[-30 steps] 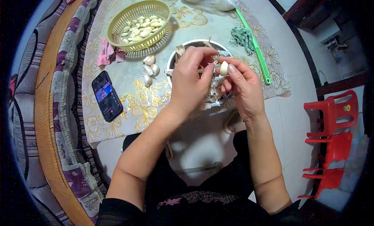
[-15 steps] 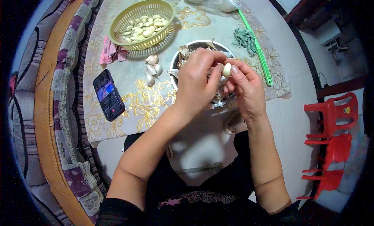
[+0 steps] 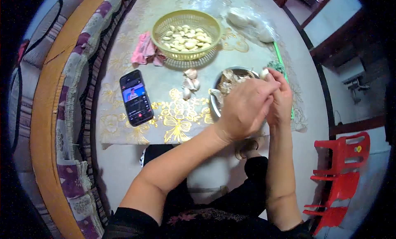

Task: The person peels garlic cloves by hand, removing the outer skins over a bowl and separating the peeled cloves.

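Note:
A pale garlic clove [image 3: 264, 73] is pinched in the fingertips of my right hand [image 3: 282, 102], at the right side of the metal bowl. My left hand [image 3: 244, 109] is closed beside it, fingers curled against the right hand; whatever they may hold is hidden. Beneath both hands stands the bowl [image 3: 214, 103], with dry garlic skins [image 3: 229, 83] heaped in it. To its left, several unpeeled garlic cloves [image 3: 190, 84] lie in a small group on the tablecloth. Farther back, a yellow-green plastic basket [image 3: 160, 44] contains many peeled cloves [image 3: 187, 39].
A lit phone [image 3: 136, 98] lies at the left, near a pink cloth [image 3: 144, 49]. Clear plastic bags [image 3: 251, 23] rest at the back. A green stick [image 3: 278, 53] and a green mesh scrubber [image 3: 275, 66] are at the right. Red chairs [image 3: 342, 156] stand beyond the table.
The view has swung, so the table's things appear farther right and lower. My left hand has turned, its back now covering its fingers. The clove is still in my right fingertips.

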The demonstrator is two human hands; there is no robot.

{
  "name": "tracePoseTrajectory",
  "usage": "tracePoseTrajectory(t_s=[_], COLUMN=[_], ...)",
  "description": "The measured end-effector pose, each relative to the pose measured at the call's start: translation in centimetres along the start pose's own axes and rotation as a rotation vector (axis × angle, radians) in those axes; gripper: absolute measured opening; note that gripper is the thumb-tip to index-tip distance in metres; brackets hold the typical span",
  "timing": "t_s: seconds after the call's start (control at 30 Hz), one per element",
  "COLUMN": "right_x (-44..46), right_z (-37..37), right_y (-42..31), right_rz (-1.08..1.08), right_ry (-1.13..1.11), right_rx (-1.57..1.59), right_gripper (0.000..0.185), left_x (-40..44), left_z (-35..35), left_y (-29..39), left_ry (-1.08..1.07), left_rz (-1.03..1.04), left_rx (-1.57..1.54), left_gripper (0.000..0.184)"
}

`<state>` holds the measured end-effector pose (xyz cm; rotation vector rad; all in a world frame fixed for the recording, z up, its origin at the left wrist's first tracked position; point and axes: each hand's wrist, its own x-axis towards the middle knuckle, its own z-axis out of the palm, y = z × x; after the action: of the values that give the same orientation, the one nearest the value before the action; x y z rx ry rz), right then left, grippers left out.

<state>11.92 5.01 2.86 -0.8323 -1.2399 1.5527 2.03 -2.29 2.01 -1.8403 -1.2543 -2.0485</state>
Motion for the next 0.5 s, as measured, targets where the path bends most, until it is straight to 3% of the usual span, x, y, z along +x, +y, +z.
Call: tracePoseTrajectory(t_s=[0.13, 0.2, 0.37, 0.47, 0.5], right_x=[5.5, 7.9, 9.9, 8.1, 7.2], right_z=[5.2, 7.9, 11.1, 11.2, 11.4], right_y=[0.7, 1.5, 3.7, 5.1, 5.2], right_rz=[0.037, 0.020, -0.417, -0.246, -0.312], right_ry=[-0.185, -0.290, -0.354, -0.601, -0.678], right_rx=[-0.164, -0.036, -0.613, -0.771, -0.980], right_gripper=[0.027, 0.033, 0.031, 0.022, 0.018], left_x=[0.5, 0.7, 1.3, 1.6, 1.7], left_z=[-0.7, -0.9, -2.0, -1.9, -1.9], left_y=[0.1, -0.1, -0.3, -0.4, -0.4], left_ry=[0.024, 0.081, 0.175, 0.255, 0.258], left_rz=[-0.009, 0.013, -0.002, 0.005, 0.003], left_rx=[-0.033, -0.071, -0.083, -0.089, -0.088], left_gripper=[0.036, 0.037, 0.038, 0.036, 0.035])
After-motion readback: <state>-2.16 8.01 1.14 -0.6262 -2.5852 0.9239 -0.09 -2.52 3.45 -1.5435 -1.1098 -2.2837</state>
